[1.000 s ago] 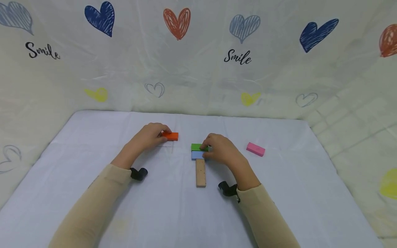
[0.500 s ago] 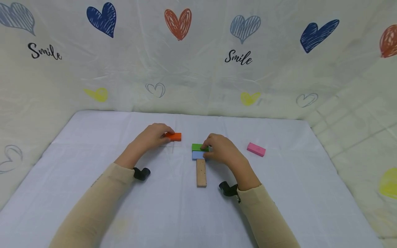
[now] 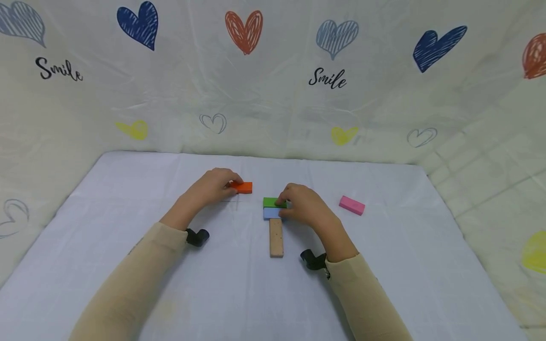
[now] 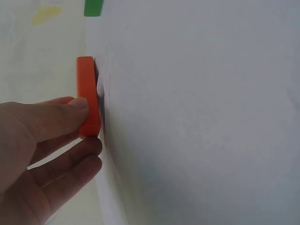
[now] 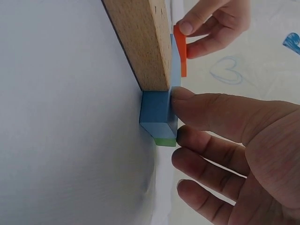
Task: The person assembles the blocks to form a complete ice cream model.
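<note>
My left hand (image 3: 214, 186) pinches an orange block (image 3: 244, 188) between thumb and fingers, close over the white cloth. In the left wrist view the thumb lies across the orange block (image 4: 86, 89). A green block (image 3: 270, 202) and a light blue block (image 3: 271, 213) lie side by side, with a bare wooden block (image 3: 276, 238) running from the blue one toward me. My right hand (image 3: 304, 204) grips the green and blue pair at its right end. In the right wrist view its thumb presses the blue block (image 5: 155, 107) and the forefinger is at the green block (image 5: 165, 141).
A pink block (image 3: 351, 205) lies at an angle to the right of the right hand. White cloth (image 3: 239, 293) covers the table. Behind stands a pale sheet (image 3: 277, 104) printed with hearts and words. Each wrist wears a small black camera (image 3: 197, 237).
My left hand has slid to the right with the orange block, nearer to the green block. The right hand and the other blocks have stayed in place.
</note>
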`<state>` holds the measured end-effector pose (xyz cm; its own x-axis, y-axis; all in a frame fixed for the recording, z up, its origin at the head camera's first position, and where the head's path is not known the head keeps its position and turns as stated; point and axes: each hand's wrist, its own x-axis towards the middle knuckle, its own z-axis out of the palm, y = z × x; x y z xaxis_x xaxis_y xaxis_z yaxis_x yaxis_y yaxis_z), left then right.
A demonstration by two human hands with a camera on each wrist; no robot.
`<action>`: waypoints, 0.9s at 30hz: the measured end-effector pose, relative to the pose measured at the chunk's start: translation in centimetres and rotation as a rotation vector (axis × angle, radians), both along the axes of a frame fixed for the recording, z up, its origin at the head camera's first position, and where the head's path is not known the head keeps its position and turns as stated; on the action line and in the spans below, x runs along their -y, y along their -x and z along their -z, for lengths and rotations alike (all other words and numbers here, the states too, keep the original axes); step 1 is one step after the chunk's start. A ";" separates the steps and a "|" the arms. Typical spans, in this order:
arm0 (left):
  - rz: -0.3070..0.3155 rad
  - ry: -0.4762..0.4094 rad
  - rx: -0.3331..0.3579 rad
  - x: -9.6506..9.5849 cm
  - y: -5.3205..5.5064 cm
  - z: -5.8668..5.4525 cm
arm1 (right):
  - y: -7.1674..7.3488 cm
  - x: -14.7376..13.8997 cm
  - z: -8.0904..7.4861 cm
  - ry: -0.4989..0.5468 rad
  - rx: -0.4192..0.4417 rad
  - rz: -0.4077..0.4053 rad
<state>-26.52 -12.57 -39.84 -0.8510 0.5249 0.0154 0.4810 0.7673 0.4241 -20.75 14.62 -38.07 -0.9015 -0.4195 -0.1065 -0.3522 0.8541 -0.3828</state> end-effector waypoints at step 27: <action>0.042 0.080 0.045 -2.9 0.0 -0.8 | 0.2 0.2 -0.1 -0.019 0.029 0.014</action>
<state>-26.55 -9.65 -39.05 -0.8268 0.5585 -0.0663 0.4954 0.7790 0.3844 -20.99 14.43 -37.92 -0.9037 -0.4046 -0.1404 -0.3293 0.8661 -0.3761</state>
